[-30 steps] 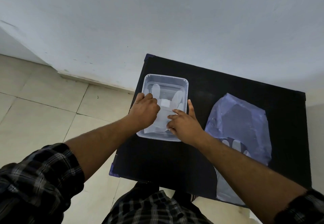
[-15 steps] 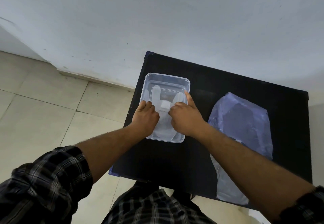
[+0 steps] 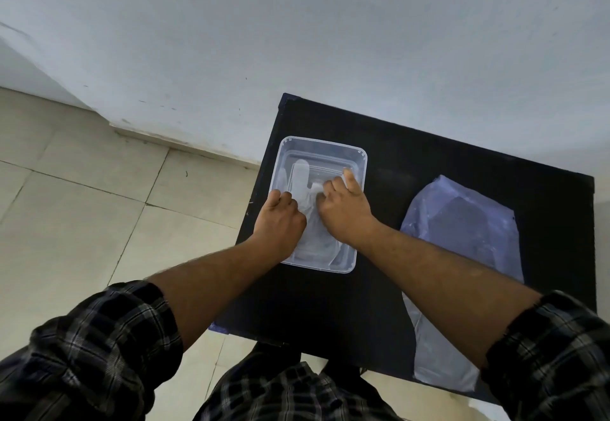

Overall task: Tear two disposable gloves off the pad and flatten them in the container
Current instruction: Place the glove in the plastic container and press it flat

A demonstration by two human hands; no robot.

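Both hands, left hand (image 3: 280, 219) and right hand (image 3: 345, 211), press curled fingers on gloves (image 3: 302, 173) inside our container (image 3: 361, 170); film beyond them may spring up, or the light tub slide.

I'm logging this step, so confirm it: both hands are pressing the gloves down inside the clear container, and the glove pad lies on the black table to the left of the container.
One thing is wrong. The head view shows the glove pad lying to the right of the clear container, not the left. The rest holds: the left hand and right hand press the gloves inside it, on the black table.
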